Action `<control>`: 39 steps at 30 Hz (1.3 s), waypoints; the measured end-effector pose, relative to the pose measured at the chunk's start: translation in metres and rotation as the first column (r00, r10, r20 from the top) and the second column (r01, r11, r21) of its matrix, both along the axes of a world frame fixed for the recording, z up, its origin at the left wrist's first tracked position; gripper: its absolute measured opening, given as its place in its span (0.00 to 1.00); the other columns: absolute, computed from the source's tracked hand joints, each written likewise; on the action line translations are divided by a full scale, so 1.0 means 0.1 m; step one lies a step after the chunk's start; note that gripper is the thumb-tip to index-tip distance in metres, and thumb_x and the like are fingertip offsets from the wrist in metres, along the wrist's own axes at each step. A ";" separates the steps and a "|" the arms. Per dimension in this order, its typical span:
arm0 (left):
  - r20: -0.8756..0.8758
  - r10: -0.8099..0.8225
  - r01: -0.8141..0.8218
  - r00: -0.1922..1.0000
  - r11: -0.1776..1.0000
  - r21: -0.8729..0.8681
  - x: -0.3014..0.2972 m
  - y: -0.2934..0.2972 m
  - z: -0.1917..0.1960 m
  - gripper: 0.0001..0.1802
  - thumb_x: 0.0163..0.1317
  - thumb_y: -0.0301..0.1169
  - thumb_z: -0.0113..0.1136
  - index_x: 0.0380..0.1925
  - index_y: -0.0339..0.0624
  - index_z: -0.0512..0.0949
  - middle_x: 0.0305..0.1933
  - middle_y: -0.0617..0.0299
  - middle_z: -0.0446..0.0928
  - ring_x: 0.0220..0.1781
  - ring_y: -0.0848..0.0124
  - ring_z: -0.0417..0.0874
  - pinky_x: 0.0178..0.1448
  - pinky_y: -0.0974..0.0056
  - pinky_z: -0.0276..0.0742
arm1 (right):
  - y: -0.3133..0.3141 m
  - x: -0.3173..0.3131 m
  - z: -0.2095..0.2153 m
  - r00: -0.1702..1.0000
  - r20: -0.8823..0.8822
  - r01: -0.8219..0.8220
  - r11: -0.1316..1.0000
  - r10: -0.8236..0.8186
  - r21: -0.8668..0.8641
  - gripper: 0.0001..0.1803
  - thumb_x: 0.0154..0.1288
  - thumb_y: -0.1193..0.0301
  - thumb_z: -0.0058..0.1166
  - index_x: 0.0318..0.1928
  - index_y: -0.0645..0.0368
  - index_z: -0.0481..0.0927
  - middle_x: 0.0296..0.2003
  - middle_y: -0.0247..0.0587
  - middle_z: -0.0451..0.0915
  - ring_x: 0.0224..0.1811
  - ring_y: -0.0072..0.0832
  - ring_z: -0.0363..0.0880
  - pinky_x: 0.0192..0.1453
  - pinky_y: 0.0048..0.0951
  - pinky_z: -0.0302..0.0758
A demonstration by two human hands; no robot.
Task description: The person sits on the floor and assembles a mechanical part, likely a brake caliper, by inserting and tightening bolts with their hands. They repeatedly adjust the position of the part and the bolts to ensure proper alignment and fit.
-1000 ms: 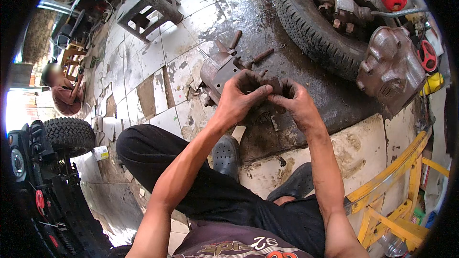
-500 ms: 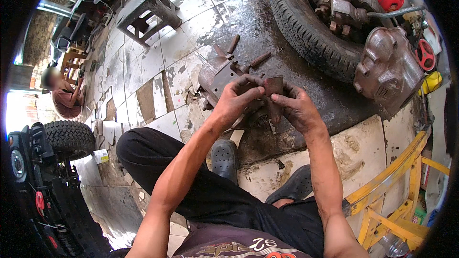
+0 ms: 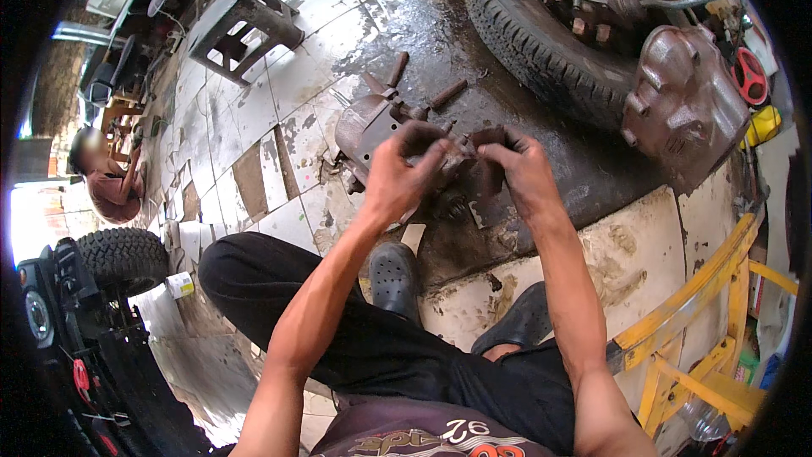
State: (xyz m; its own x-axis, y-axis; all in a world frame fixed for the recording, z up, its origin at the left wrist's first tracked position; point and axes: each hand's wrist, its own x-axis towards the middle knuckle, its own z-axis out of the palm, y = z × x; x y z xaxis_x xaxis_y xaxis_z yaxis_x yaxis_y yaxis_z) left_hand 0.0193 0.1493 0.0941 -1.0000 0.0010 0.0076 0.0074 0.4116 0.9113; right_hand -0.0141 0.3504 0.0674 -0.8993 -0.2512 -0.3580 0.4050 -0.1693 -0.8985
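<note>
Rusty brown metal part (image 3: 372, 123) on pale, dark-stained floor tiles (image 3: 279, 85); beyond it a black tyre (image 3: 541, 42), nearer a yellow frame (image 3: 719, 288), perhaps steel.

A: Floor (image 3: 296, 118)? Tiled, pale, grimy, w/ a dark oily wet patch (image 3: 440, 25) up the middle.

B: What's lying on it?

A: Rusty metal housing (image 3: 368, 127) on the patch, two rusty bolts (image 3: 423, 85) just beside it. Big tyre (image 3: 541, 42) at top, brown casting (image 3: 685, 101) near it. Dark plastic stool (image 3: 241, 30) upper left, yellow frame (image 3: 702, 330) lower right.
</note>
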 end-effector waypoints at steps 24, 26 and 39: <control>-0.325 0.116 -0.317 0.939 0.661 -0.680 -0.18 -0.17 -0.54 0.25 0.65 0.38 0.59 0.62 0.46 0.73 0.67 0.56 0.70 0.76 0.54 0.62 0.77 0.45 0.48 | -0.42 0.27 -0.67 0.721 -0.594 0.162 0.747 0.356 0.645 0.24 0.55 0.78 0.53 0.55 0.72 0.77 0.54 0.65 0.78 0.61 0.59 0.75 0.69 0.47 0.70; -0.324 0.110 -0.312 0.940 0.664 -0.679 -0.19 -0.15 -0.53 0.25 0.66 0.38 0.59 0.61 0.46 0.73 0.67 0.55 0.70 0.76 0.54 0.62 0.77 0.45 0.49 | -0.45 0.11 -0.76 0.722 -0.596 0.195 0.722 0.353 0.664 0.25 0.54 0.79 0.52 0.55 0.72 0.78 0.54 0.66 0.78 0.62 0.58 0.74 0.69 0.48 0.70; -0.308 0.106 -0.300 0.946 0.653 -0.696 -0.19 -0.14 -0.56 0.24 0.67 0.37 0.57 0.62 0.45 0.73 0.69 0.55 0.69 0.76 0.52 0.62 0.77 0.46 0.49 | -0.25 0.20 -0.64 0.733 -0.536 0.021 0.773 0.420 0.634 0.27 0.61 0.69 0.50 0.58 0.76 0.76 0.58 0.68 0.77 0.64 0.58 0.73 0.74 0.44 0.66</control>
State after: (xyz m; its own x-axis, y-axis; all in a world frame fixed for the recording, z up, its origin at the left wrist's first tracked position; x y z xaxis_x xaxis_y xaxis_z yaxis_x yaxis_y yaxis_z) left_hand 0.0008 0.1355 0.0382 -0.9448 -0.1000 0.3119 -0.0008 0.9530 0.3031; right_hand 0.0056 0.3257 0.0032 -0.9077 -0.4012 0.1230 -0.3181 0.4666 -0.8253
